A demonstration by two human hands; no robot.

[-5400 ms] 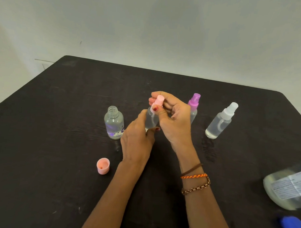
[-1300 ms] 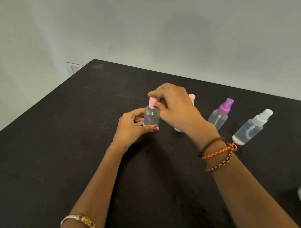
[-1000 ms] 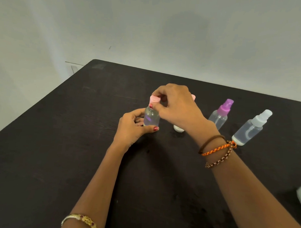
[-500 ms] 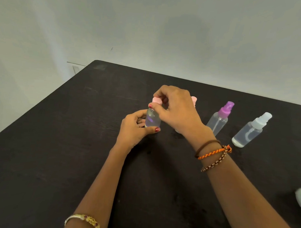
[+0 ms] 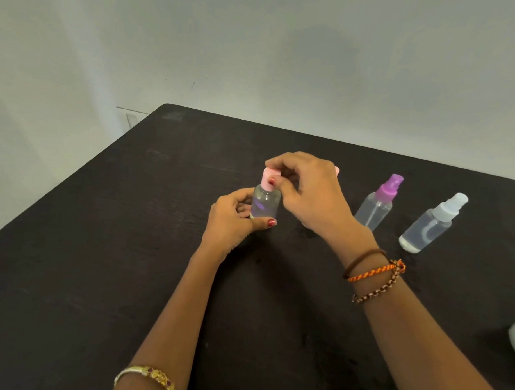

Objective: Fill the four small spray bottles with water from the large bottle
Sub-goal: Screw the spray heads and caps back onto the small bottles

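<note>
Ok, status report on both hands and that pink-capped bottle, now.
Left hand grips the small bottle upright on the table. Right hand pinches its pink cap. Nothing in the way.

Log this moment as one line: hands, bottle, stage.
left hand: grips small bottle | right hand: pinches pink cap on bottle | stage: capping | purple-top bottle, white-top bottle: upright on table
</note>
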